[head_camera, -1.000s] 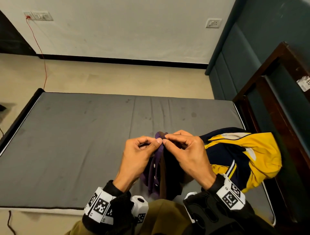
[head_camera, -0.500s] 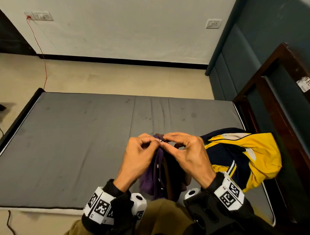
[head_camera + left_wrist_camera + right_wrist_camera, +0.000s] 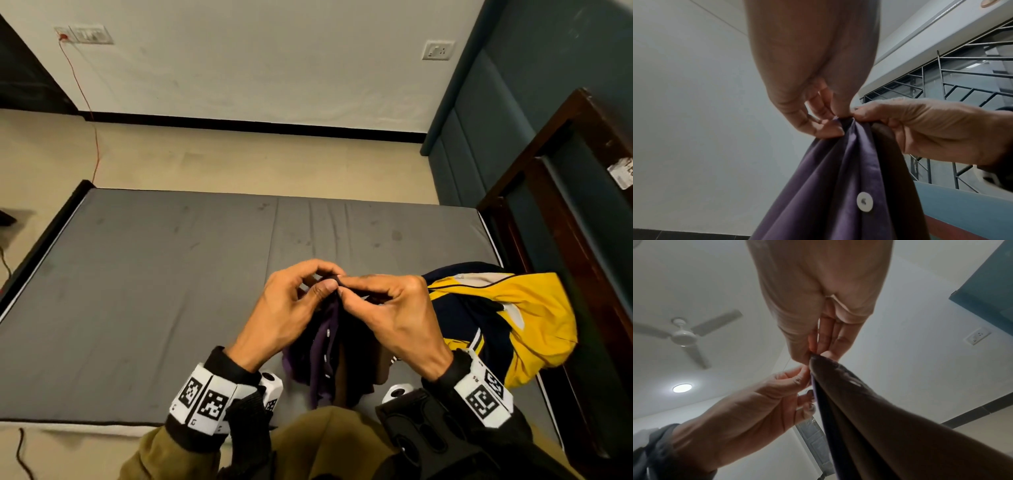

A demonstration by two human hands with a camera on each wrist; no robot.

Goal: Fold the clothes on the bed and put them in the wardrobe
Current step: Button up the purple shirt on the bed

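Head view: I see the grey mattress [image 3: 137, 291] filling mid-frame, cream floor [image 3: 239, 161] and white wall [image 3: 274, 61] above. Lower centre, my left hand [image 3: 287, 308] and right hand [image 3: 394, 315] both pinch the purple shirt [image 3: 323, 359]; a yellow jacket [image 3: 520, 318] lies right.

Left wrist view: a barred window [image 3: 962, 78] sits at right.

Right wrist view: a ceiling fan [image 3: 684, 335] hangs upper left.

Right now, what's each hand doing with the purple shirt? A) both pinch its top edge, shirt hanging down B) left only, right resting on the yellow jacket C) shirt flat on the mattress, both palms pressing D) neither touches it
A: the left hand and right hand both pinch the top edge of the purple shirt, which hangs below them above the mattress.
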